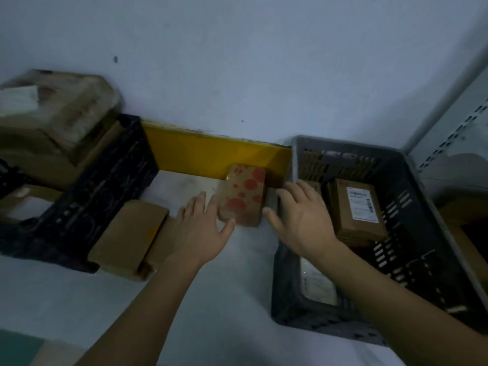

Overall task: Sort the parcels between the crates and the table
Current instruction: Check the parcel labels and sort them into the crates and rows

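Left hand (pixel 204 228): fingers spread, thumb and fingertips touching the near left edge of the spotted parcel (pixel 244 198), not curled round it. Right hand (pixel 299 219): open, fingers straight, just beside the parcel's right edge and over the rim of the grey crate (pixel 422 207); whether it touched the parcel could not be told.

Spotted parcel: brown card with red dots, flat on the white tabletop (pixel 237 299), between the two crates, against a yellow strip (pixel 211 157) at the wall.

Plain brown parcels (pixel 129 239): on the tabletop, against the black crate (pixel 105 186).

Grey crate held a labelled parcel (pixel 359 210) and a pale packet (pixel 318 282). Black crate held brown boxes, piled high and blurred.

Judged progress: partly sorted; both crates held parcels, several lay on the tabletop, the spotted one appeared in hand.
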`<action>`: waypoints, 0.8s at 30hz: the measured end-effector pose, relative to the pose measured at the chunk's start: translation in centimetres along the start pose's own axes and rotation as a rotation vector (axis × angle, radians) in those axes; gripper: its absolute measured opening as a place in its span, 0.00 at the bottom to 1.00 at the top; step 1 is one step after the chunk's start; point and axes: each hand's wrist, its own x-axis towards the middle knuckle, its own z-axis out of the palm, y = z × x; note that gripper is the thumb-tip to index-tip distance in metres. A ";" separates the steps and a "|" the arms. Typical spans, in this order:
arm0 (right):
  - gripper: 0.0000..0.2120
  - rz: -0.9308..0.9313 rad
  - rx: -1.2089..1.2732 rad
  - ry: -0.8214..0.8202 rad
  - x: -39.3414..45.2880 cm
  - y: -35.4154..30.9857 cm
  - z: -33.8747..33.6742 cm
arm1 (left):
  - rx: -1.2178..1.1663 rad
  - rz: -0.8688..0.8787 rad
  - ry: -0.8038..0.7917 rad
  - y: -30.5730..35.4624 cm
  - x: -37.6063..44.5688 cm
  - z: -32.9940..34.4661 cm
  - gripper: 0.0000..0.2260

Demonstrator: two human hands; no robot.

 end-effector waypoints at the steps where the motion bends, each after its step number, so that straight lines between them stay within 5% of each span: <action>1: 0.33 -0.003 0.019 -0.008 0.0 -2.1 0.4 | -0.003 -0.019 -0.016 -1.9 -0.5 -0.2 0.37; 6: 0.33 0.043 0.163 -0.072 -1.3 -12.1 5.5 | -0.058 -0.145 -0.060 -11.4 -2.5 -0.1 0.41; 11: 0.42 0.116 0.217 -0.339 -4.8 -18.5 12.9 | -0.124 -0.212 -0.226 -16.9 -4.2 1.7 0.42; 18: 0.45 0.130 0.210 -0.583 -4.9 -20.9 19.1 | 0.002 -0.164 -0.339 -18.5 -3.9 4.2 0.28; 24: 0.38 -0.072 0.194 -0.661 -4.2 -20.2 22.5 | 0.066 -0.130 -0.383 -19.4 -2.8 4.7 0.26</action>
